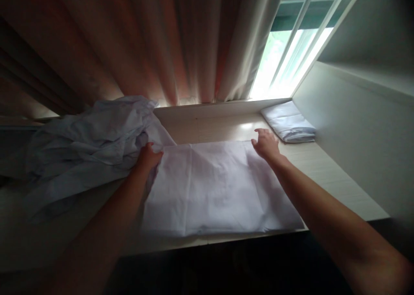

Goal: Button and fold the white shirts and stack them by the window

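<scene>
A folded white cloth point(220, 187) lies flat on the pale wooden surface in front of me, with creases running across it. My left hand point(149, 158) is at its far left corner, thumb and forefinger apart; the other fingers are partly hidden. At the far right corner, my right hand point(267, 145) hovers over or rests on the edge, fingers spread and nothing gripped. Just left of my left hand is a large crumpled heap of white cloth point(93, 135). Beyond my right hand, a smaller, neatly folded white cloth point(289, 121) sits in the corner.
The pale wooden surface point(336, 178) ends at a front edge close to me, with darkness below. Long curtains point(181, 45) hang along the back beside a bright window point(287, 58). A pale wall point(359, 127) bounds the right side.
</scene>
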Available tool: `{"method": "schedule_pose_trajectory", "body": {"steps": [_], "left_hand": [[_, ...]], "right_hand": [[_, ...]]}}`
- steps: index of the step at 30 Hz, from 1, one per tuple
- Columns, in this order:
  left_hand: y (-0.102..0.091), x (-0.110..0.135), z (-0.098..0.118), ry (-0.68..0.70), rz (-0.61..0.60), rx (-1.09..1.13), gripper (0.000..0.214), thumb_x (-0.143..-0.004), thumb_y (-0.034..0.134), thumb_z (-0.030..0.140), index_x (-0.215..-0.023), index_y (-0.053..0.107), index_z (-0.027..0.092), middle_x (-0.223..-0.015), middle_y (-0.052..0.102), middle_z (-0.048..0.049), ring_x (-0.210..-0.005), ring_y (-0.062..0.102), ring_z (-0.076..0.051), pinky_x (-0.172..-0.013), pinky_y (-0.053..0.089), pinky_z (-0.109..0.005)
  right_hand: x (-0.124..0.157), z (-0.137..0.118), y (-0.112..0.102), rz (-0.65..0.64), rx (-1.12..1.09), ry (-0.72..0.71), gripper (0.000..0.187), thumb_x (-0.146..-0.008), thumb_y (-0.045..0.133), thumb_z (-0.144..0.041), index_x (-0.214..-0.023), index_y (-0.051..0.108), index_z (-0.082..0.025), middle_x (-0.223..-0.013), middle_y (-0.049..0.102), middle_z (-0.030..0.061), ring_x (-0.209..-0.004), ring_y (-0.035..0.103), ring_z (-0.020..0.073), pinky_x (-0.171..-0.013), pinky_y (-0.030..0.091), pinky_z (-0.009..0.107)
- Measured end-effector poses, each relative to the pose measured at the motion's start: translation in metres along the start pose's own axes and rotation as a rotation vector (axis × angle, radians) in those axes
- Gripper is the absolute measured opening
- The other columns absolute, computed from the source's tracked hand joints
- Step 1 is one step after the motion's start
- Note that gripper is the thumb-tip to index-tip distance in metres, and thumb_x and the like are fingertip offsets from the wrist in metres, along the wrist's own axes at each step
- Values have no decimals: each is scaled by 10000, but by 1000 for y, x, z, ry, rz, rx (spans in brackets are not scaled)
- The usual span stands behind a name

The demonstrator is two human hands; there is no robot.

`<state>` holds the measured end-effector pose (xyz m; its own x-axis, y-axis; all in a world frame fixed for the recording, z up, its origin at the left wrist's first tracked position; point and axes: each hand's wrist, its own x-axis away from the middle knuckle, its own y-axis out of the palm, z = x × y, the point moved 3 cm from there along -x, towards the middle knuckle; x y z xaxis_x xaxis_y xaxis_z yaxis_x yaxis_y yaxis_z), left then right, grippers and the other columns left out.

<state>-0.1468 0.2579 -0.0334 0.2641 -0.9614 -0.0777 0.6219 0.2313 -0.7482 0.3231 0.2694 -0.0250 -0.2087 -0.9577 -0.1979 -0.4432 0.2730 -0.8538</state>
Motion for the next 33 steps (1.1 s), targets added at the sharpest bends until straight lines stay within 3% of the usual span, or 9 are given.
{"method": "schedule_pose_trajectory", "body": {"steps": [2, 4, 8, 11, 15, 21, 26, 30, 33], "left_hand": [[-1, 29, 22, 230, 88, -233, 571, -848, 606, 277, -1378, 508, 88, -1336, 570, -232, -1263, 530, -338, -1089, 381, -496], [11, 65, 39, 475, -100, -335, 481, -937, 493, 304, -1383, 532, 130, -1467, 508, -172, -1389, 427, -301, -1168, 301, -457], [31, 123, 25, 420, -329, -536, 526, -993, 388, 405, -1465, 478, 193, -1583, 396, -113, -1490, 286, -333, -1169, 264, -547], [29, 145, -2, 375, -305, -589, 571, -1008, 332, 429, -1526, 393, 196, -1618, 324, -111, -1514, 238, -314, -1181, 242, -545], [17, 157, -11, 373, -258, -598, 576, -1011, 319, 415, -1542, 363, 197, -1618, 318, -120, -1517, 235, -297, -1186, 228, -556], [20, 198, 28, 487, -202, -605, 547, -1013, 328, 415, -1523, 400, 231, -1632, 295, -87, -1537, 167, -287, -1206, 136, -588], [30, 233, 7, 462, -224, -604, 598, -1003, 350, 486, -1541, 374, 228, -1626, 308, -90, -1527, 203, -294, -1213, 169, -530], [21, 242, -15, 388, -129, -627, 581, -1004, 358, 472, -1526, 408, 221, -1625, 310, -94, -1515, 234, -311, -1204, 213, -499], [17, 247, -20, 375, -131, -633, 581, -1002, 373, 469, -1526, 406, 220, -1631, 296, -93, -1513, 240, -315, -1202, 220, -499]], "right_hand": [[48, -39, 4, -23, 144, -245, 464, -938, 529, -315, -1369, 536, -143, -1500, 452, 209, -1407, 368, 388, -1139, 215, 623], [110, -76, 17, -158, 161, -431, 518, -982, 461, -440, -1427, 496, -178, -1577, 377, 175, -1480, 267, 374, -1177, 124, 631], [223, -122, 48, -375, 89, -606, 797, -935, 434, -659, -1554, 324, -168, -1652, 181, 185, -1529, 105, 403, -1176, 64, 672], [268, -128, 63, -451, 57, -619, 850, -918, 413, -704, -1574, 282, -179, -1653, 155, 190, -1522, 89, 440, -1153, 47, 720], [283, -129, 62, -488, 49, -630, 839, -921, 419, -696, -1580, 267, -198, -1648, 185, 174, -1523, 112, 426, -1165, 34, 708], [269, -116, 37, -339, 87, -526, 751, -965, 349, -655, -1582, 261, -237, -1666, 149, 118, -1539, 84, 374, -1175, 33, 685], [254, -51, 29, -293, 264, -324, 752, -969, 386, -618, -1569, 301, -172, -1653, 158, 174, -1531, 101, 400, -1169, 45, 682], [248, 4, 18, -279, 342, -238, 756, -990, 331, -593, -1581, 244, -129, -1659, 127, 155, -1545, 107, 316, -1217, 56, 577], [250, 23, 12, -300, 366, -227, 774, -996, 282, -596, -1589, 189, -107, -1667, 91, 128, -1552, 78, 275, -1230, 57, 539]]}}
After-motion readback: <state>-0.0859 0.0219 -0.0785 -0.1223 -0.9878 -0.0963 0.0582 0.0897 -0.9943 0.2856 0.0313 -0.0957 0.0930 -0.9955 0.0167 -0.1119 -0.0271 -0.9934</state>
